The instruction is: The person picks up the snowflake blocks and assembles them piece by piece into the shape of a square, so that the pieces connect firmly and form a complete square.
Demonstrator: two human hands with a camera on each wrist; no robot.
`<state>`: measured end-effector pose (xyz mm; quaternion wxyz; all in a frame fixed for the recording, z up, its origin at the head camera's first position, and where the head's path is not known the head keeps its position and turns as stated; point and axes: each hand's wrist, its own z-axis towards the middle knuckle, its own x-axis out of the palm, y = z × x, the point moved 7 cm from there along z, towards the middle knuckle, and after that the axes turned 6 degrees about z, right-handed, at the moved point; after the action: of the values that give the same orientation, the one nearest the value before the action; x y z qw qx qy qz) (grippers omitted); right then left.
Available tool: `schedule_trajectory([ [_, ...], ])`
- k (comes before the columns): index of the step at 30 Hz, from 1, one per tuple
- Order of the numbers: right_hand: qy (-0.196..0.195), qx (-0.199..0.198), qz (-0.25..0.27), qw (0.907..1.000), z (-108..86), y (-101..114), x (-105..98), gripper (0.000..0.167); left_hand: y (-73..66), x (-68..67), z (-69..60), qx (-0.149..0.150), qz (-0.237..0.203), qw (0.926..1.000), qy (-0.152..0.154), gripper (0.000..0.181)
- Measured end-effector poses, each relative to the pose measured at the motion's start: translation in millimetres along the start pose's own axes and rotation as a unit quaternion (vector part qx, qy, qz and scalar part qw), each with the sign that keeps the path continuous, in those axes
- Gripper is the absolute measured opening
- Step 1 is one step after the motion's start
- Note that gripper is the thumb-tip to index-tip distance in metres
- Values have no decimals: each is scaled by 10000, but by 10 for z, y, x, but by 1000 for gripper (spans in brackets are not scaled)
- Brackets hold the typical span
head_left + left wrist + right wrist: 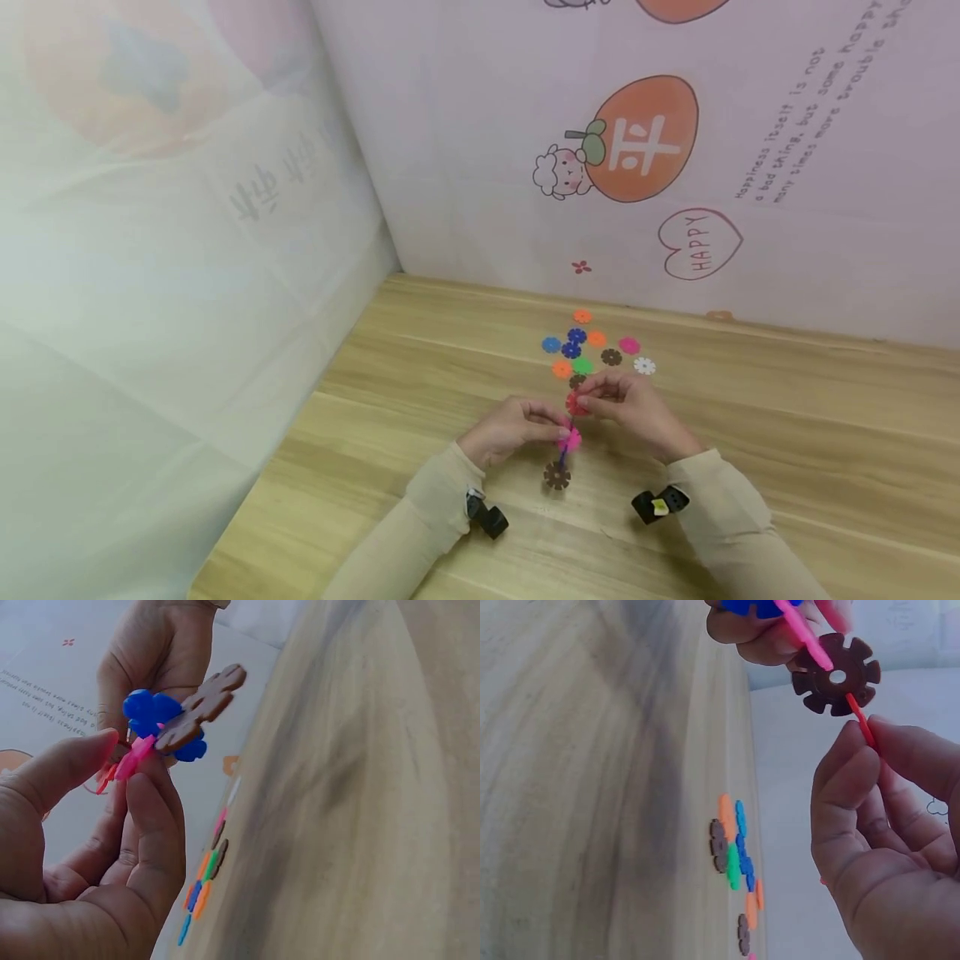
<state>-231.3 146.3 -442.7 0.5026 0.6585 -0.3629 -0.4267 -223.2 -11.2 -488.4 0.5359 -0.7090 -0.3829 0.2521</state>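
Notched plastic discs are joined in a chain between the two hands, held above the wooden table. My left hand (516, 429) pinches the pink disc (573, 441) between thumb and fingers. At the chain's near end are a brown disc (551, 482) and a blue disc (147, 709), slotted together crosswise. On the pink disc's other side is a second brown disc (860, 672). My right hand (636, 410) pinches a red disc (863, 726), whose edge sits at a slot of that brown disc. Fingers hide part of the red disc.
Loose discs lie flat beyond the hands: a green disc (582, 366), a white disc (644, 360), a pink disc (629, 345), a light blue disc (551, 344), and several orange, dark blue and brown ones. Printed cloth (480, 208) hangs behind the table (787, 400) and at its left.
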Motion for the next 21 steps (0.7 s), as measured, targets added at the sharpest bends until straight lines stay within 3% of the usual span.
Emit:
schedule_trajectory([
  [8, 116, 50, -293, 9995, -1, -91, 39, 18, 20, -37, 52, -152, 412, 9987, -265, 24],
  [17, 186, 13, -234, 9996, 18, -140, 70, 21, -31, -68, 134, -129, 70, 9965, -827, 21],
  [21, -49, 155, -505, 9986, 20, -194, -22, 29, -28, -78, 134, -136, -8, 9960, -882, 20],
])
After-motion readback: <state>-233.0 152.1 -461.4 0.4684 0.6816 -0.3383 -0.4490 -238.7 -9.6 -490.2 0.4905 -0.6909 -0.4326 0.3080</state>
